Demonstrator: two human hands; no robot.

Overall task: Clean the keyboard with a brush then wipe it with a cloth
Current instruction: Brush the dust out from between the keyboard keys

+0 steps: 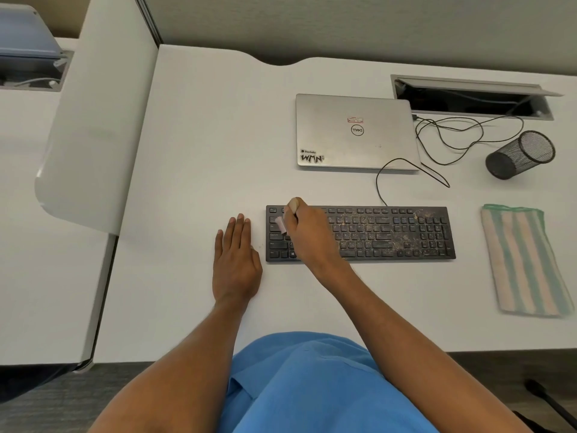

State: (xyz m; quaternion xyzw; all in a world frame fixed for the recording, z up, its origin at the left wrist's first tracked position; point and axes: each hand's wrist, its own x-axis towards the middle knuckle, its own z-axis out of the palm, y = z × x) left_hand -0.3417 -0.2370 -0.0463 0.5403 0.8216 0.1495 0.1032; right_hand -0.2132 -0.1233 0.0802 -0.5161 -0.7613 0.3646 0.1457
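Both of my arms reach out over the table [187, 182]. My left grip [235, 260] lies flat and open on it, fingers straight, holding nothing, just beside the left end of the keyboard [390, 235]. My right grip [309, 235] is curled round a small pale brush [281, 225], whose head sits on the keys at that left end. Those keys look dark and fairly clean. The middle and right are thick with pale crumbs and dust, so I judge the brushing is under way with most of the keyboard left to do. The striped cloth [521, 260] lies folded well to the right, untouched, so wiping is not yet begun. Farther off sit a shut laptop [356, 132] and a mesh cup [520, 154].
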